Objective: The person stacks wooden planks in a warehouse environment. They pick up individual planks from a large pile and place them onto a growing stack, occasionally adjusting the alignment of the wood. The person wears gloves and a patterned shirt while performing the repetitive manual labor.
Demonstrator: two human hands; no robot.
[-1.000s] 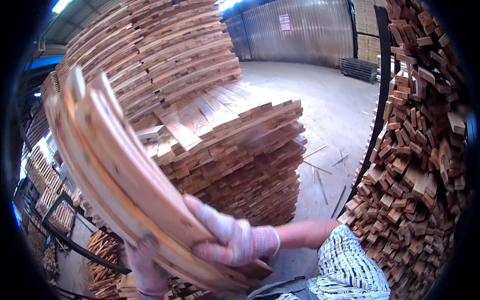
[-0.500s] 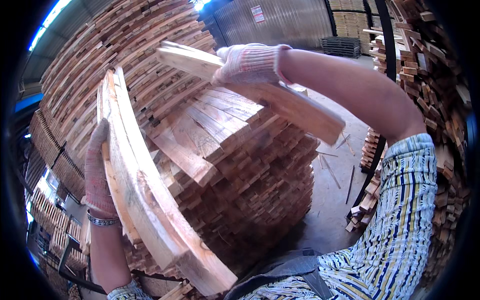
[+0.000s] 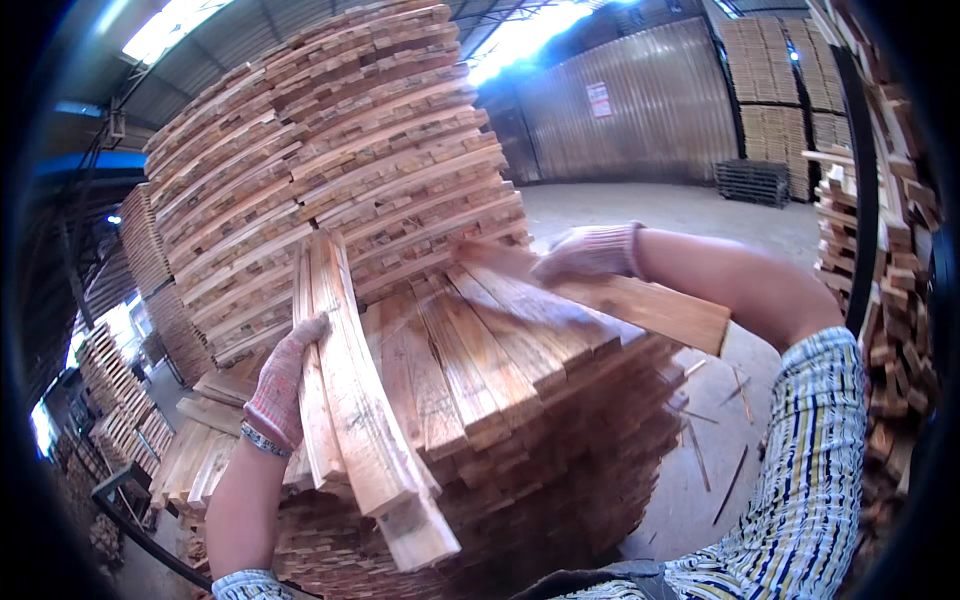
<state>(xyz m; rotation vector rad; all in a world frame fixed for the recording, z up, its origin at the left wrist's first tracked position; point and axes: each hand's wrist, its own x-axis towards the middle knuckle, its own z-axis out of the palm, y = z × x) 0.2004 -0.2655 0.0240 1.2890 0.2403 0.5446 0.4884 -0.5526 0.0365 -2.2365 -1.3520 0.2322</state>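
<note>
My left hand [image 3: 283, 380], in a pale knitted glove, is closed around the left edge of a small bundle of long wooden planks [image 3: 358, 420]. The bundle slants over the stack, its near ends sticking out towards me. At the right, my gloved right hand [image 3: 585, 255], slightly blurred, grips a single wooden plank [image 3: 650, 305] from above. That plank lies low over the right edge of the stack; whether it touches the boards beneath is hard to see. Between my hands, planks fan out side by side on top of the lumber stack [image 3: 470, 385].
A tall pile of layered planks [image 3: 370, 150] rises right behind the stack. More loose wood [image 3: 885, 330] is heaped at the far right beside a dark upright post [image 3: 858, 150]. Wood splinters [image 3: 735, 480] litter the concrete floor. A metal rail [image 3: 150, 535] curves at the lower left.
My right hand has come down with its plank to the stack's right side. The left hand's bundle sits lower, over the stack. The view has tilted upwards.
</note>
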